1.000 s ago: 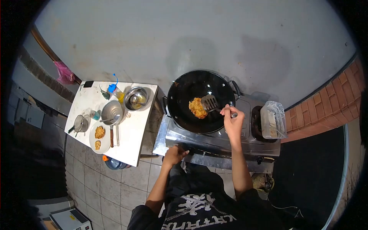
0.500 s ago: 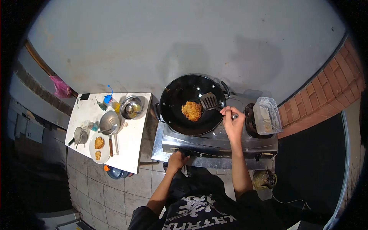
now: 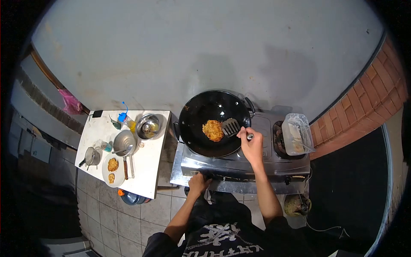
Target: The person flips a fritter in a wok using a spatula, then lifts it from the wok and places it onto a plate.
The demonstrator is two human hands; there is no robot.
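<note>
My right hand is closed round the handle of a slotted spatula. The spatula's head reaches into a black wok on the stove, right at the right-hand edge of a golden-brown fritter. That fritter lies flat near the wok's middle. At the stove's front panel, my left hand is closed on a dark control knob, its fingers partly covering it.
Left of the stove, a white table bears a plate with two fried pieces, a steel bowl, a saucepan, a strainer and an oil bottle. A plastic container stands over the right burner.
The spatula has come down and left to the fritter's edge, and my right hand has shifted left with it. My left hand stays at the knob. The camera view has tilted up slightly.
</note>
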